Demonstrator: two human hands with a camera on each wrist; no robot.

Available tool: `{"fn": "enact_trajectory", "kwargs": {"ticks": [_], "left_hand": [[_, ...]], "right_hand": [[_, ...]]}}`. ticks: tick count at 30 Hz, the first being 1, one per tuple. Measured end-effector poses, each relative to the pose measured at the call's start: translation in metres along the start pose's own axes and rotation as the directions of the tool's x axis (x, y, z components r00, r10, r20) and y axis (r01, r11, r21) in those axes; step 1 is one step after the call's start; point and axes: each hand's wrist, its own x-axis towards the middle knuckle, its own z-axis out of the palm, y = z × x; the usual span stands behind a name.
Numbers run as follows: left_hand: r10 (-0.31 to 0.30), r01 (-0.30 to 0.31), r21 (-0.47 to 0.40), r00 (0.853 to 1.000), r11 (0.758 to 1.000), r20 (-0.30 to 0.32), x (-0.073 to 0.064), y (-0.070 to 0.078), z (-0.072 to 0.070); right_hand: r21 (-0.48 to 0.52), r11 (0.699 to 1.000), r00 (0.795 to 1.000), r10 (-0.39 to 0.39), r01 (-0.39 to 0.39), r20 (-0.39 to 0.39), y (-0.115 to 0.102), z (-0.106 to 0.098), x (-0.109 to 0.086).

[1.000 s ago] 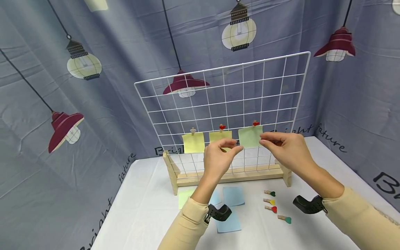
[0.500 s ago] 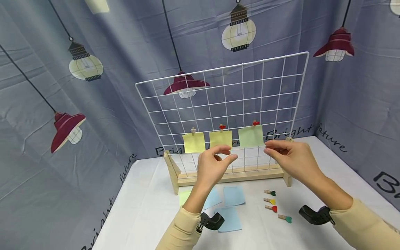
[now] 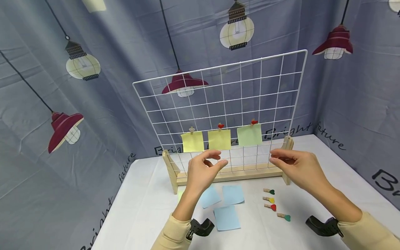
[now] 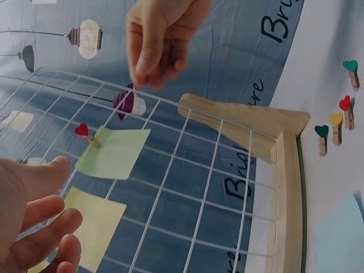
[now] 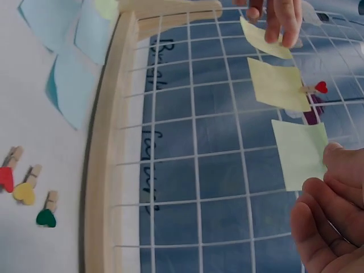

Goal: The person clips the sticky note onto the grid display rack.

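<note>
Both hands are held up in front of a white wire grid [image 3: 272, 104]. My left hand [image 3: 200, 173] has thumb and fingers spread in a loose curve, with nothing between them, below the two yellow sticky notes. Off to the right, my right hand [image 3: 298, 168] has its fingers loosely curled and holds nothing, below and right of the light green sticky note [image 3: 249, 135]. A red-heart mini clothespin [image 3: 253, 122] fixes that note to the grid. The middle yellow note [image 3: 219, 140] hangs from another red-heart clothespin [image 3: 221, 126], and the left yellow note [image 3: 192, 142] from a white-heart one [image 3: 192, 130].
The grid stands in a wooden base [image 3: 237, 175]. Blue sticky notes [image 3: 227, 218] lie on the white table [image 3: 137, 215], with a green note [image 3: 180, 194] partly behind the left forearm. Several heart clothespins, including a yellow one [image 3: 268, 200], lie at the right.
Both hands have moved down and apart, away from the light green note. The right fingertips, at that note's right edge a second ago, are now clear of it. The clipped notes stay hanging.
</note>
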Motion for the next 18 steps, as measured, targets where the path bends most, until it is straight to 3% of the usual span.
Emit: {"fn": "enact_trajectory", "kwargs": {"ticks": [8,18], "left_hand": [[-0.049,0.049,0.031,0.999,0.998,-0.016,-0.011,-0.014,-0.015],[-0.13,0.13,-0.012,0.991,0.991,-0.029,-0.029,-0.042,-0.03]], "right_hand": [[-0.035,0.998,0.999,0.045,-0.045,0.007,0.016,0.0,-0.013],[-0.052,0.989,0.988,0.139,-0.136,0.07,0.034,0.011,-0.029]]}}
